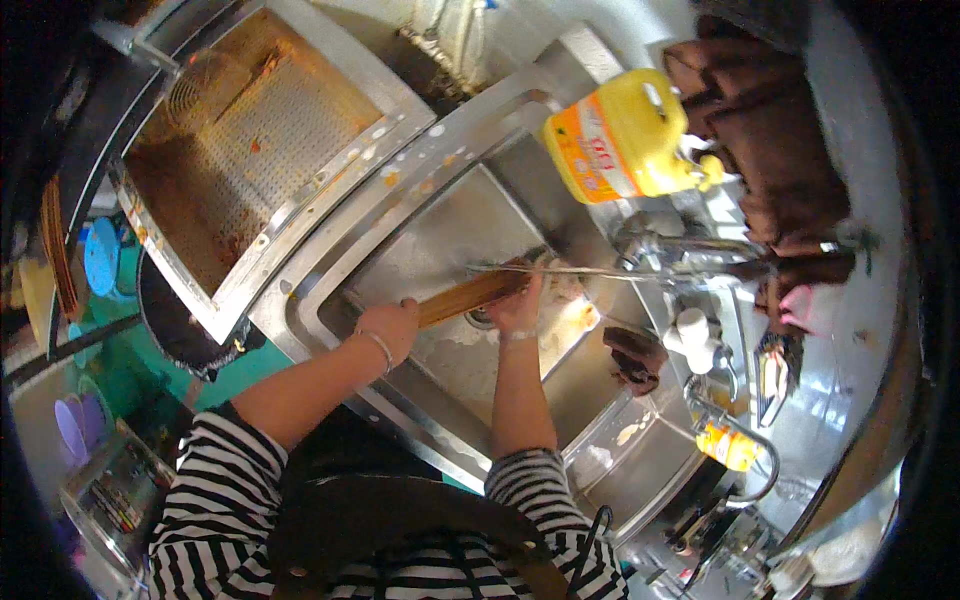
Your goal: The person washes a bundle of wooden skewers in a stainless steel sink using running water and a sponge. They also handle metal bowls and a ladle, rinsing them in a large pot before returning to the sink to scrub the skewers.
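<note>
A bundle of brown wooden sticks, apparently chopsticks (469, 297), lies slantwise between my hands over the stainless steel sink basin (450, 225). My left hand (391, 328) is closed around its near end. Farther along, my right hand (517, 306) grips the bundle from below, its fingers partly hidden. From the faucet (675, 251) a thin stream of water (577, 271) crosses over the bundle's far end. Below the sticks, part of the round drain (480, 319) shows. Pale, wet scraps (566, 289) are in the basin beside my right hand.
A yellow detergent jug (622, 139) stands at the sink's far rim. A dark brown cloth (634, 358) hangs over the divider on the right. At left sits a stained perforated metal tray (277, 142). A smaller yellow bottle (727, 448) stands beside a second faucet.
</note>
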{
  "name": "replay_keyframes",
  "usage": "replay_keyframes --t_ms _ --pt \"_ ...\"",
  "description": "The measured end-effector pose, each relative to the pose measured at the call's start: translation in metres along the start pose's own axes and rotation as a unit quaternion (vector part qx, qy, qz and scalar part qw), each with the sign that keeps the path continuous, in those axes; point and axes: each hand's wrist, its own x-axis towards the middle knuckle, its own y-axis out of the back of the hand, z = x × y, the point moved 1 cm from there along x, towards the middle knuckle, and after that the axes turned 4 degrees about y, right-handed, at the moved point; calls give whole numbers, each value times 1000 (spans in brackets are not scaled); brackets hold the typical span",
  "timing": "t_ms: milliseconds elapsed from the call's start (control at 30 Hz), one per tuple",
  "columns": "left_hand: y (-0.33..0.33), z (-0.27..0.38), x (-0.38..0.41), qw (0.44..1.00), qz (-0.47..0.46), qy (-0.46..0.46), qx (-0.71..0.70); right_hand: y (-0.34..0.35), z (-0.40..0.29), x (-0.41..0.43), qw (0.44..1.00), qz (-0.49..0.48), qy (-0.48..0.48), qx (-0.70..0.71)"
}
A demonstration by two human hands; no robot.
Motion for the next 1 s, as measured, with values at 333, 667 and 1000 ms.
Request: replay_keyframes --t_ms 333,667,1000 --pt "2 21 5 954 102 -160 -233 -95 -105 -1 988 -91 120 -17" --pt "83 143 56 617 -10 -194 -763 -165 -52 -104 953 -114 273 -68" --pt "66 163 84 716 17 -232 -658 -118 -65 -65 957 -59 281 -49"
